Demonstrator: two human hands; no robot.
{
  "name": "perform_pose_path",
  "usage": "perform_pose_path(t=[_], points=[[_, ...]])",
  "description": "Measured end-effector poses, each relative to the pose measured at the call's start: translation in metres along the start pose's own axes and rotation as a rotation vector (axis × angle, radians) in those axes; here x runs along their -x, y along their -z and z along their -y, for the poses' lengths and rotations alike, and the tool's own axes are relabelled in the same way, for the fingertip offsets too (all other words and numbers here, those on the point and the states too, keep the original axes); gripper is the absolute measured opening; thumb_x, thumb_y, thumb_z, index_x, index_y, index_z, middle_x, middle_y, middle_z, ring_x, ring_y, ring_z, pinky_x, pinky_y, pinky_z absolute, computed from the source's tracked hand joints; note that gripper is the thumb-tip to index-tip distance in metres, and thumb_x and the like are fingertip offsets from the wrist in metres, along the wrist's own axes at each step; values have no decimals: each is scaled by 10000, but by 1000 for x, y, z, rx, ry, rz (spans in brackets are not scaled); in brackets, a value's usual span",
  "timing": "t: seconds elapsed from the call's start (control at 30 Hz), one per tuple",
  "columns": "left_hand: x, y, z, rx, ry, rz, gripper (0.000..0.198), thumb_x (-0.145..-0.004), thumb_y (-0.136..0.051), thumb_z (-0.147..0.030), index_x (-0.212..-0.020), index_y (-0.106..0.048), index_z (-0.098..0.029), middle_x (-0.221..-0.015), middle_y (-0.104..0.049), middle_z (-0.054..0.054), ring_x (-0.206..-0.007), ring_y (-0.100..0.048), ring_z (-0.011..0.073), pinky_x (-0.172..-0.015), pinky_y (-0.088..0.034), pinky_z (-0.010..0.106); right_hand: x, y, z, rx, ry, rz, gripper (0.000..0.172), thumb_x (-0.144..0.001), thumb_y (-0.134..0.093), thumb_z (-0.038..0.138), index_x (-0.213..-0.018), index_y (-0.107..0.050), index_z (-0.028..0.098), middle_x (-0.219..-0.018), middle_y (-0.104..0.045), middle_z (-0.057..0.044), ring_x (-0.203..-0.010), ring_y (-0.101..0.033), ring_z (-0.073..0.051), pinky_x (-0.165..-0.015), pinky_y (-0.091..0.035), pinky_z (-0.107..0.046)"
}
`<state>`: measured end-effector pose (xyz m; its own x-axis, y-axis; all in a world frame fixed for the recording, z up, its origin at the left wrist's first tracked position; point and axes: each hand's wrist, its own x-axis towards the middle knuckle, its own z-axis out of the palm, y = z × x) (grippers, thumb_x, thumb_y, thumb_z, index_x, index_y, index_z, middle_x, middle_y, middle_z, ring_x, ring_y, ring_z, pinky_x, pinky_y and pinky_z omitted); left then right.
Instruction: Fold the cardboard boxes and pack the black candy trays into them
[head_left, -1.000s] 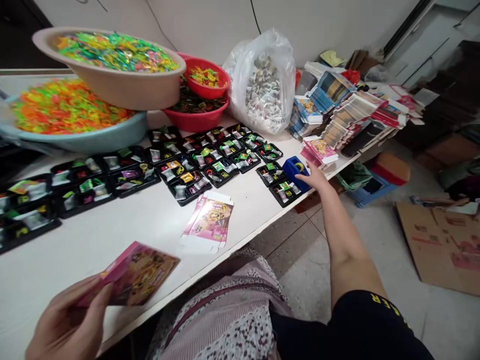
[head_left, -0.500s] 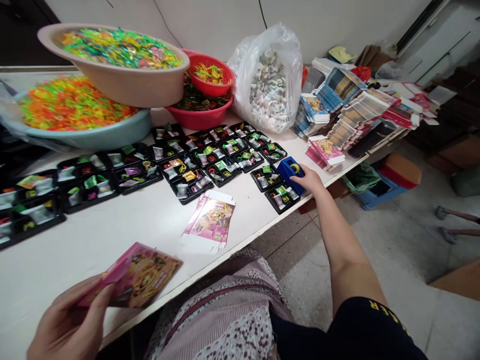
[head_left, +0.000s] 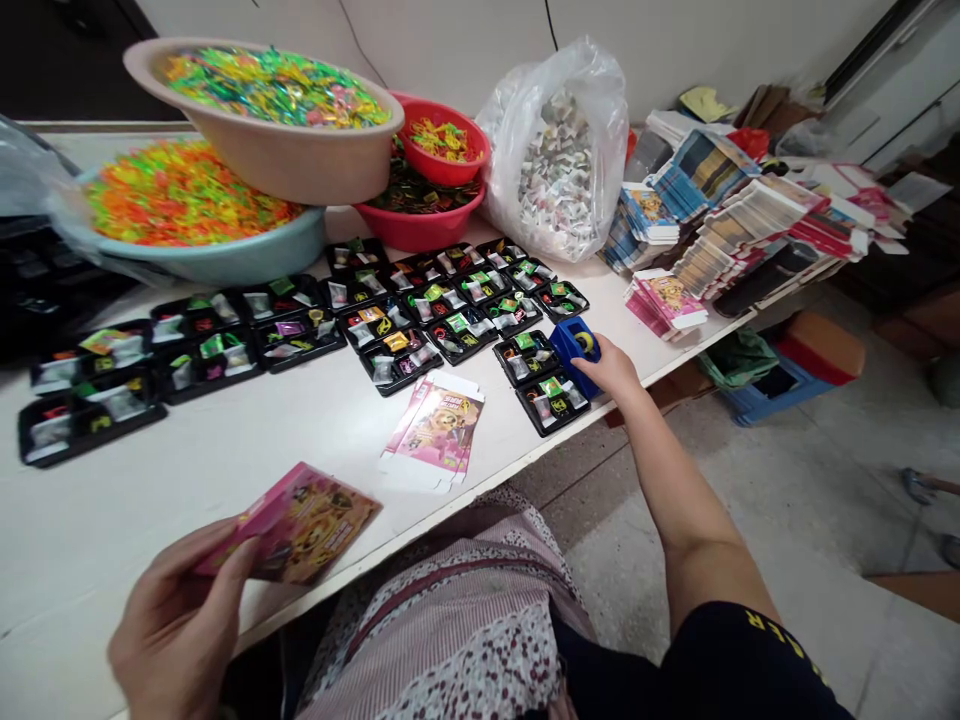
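Between the thumb and fingers of my left hand (head_left: 184, 605) is a pink printed cardboard box (head_left: 307, 525), tilted above the table's front edge. My right hand (head_left: 611, 367) reaches out to the right and grips a blue tape dispenser (head_left: 568, 343) with a yellowish roll in it. Two black trays (head_left: 553, 402) of small packets and coloured bits lie right beside the dispenser. Flat pink cartons (head_left: 439, 430) lie overlapped on the white table (head_left: 330, 425) between my hands.
Rows of filled black trays (head_left: 300, 340) run along the table. Behind them stand a beige basin (head_left: 300, 160), a light blue basin (head_left: 225, 262), red basins (head_left: 420, 228) and a clear plastic bag (head_left: 517, 190). Stacked cartons (head_left: 739, 235) fill the right end. A blue stool (head_left: 780, 385) stands below.
The view has shifted slightly, so the table items sit further right in the picture. The dispenser looks drawn a little closer to the two trays. Both hands keep their holds.
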<state>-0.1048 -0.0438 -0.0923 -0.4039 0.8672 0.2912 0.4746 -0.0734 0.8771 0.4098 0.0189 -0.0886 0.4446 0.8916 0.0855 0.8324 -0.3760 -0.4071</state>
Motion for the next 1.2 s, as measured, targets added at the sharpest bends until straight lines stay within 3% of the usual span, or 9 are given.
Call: perform_pose_path(t=[0.2,0.37,0.53,0.67,0.77,0.87,0.97,1.07,1.2], points=[[-4,-5,-1,52,-94,-2,301,-610,-782,-309,-901,-713,-279,-940,-716,0,-882,-671,254,-950,-540,501,12,-3,26,40,-27,39,523,-789,-636,457,-1225,-549,181,-1145,-672,-141,-1013,-650,-321,-850,-508,-437],[-5,-15,-10,120,-214,89,275,-599,-777,-249,-864,-705,-242,-909,-709,17,-850,-680,231,-860,-584,426,17,-8,43,14,-5,77,537,-805,-631,441,-1263,-526,180,-1181,-658,-146,-1056,-637,-328,-893,-494,-454],[-5,-21,-15,190,-293,140,290,-603,-766,-186,-877,-681,-232,-990,-723,20,-936,-694,242,-874,-591,429,22,-1,23,-177,32,32,670,-812,-623,479,-1359,-460,127,-1347,-546,-195,-1216,-543,-316,-1002,-440,-446],[-2,-22,-16,192,-288,139,316,-613,-768,-185,-916,-687,-225,-944,-730,23,-894,-705,233,-873,-598,420,39,19,-6,-204,111,-124,398,-878,-525,401,-1170,-629,151,-1179,-624,-146,-1003,-622,-252,-924,-479,-412],[1,-27,-17,225,-327,125,315,-613,-776,-187,-913,-682,-204,-933,-727,41,-896,-705,228,-889,-590,405,52,27,-9,-130,158,-50,296,-873,-550,379,-1025,-706,178,-1034,-627,-100,-779,-623,-188,-835,-497,-370],[3,-35,-18,256,-355,218,316,-642,-763,-164,-944,-676,-194,-956,-721,49,-914,-700,202,-888,-585,340,54,24,-2,-118,105,-4,210,-817,-641,361,-915,-741,204,-974,-609,-75,-763,-607,-174,-834,-486,-357],[5,-39,-18,262,-366,283,306,-675,-743,-146,-967,-675,-205,-971,-716,38,-927,-693,172,-881,-578,281,50,14,1,-453,-39,12,152,-693,-751,351,-746,-719,212,-872,-609,-33,-728,-601,-157,-793,-513,-338],[6,-40,-18,249,-379,292,317,-691,-737,-138,-990,-672,-220,-995,-714,29,-945,-688,164,-893,-571,272,53,3,-4,-776,-159,21,322,-662,-731,505,-732,-651,201,-787,-616,-8,-655,-621,-150,-648,-557,-322],[8,-37,-19,229,-393,296,331,-714,-721,-134,-1020,-670,-249,-1033,-706,15,-972,-680,164,-908,-568,285,69,-9,-10,-886,-201,-16,467,-676,-644,644,-803,-590,198,-766,-617,-4,-678,-664,-156,-622,-581,-313]])
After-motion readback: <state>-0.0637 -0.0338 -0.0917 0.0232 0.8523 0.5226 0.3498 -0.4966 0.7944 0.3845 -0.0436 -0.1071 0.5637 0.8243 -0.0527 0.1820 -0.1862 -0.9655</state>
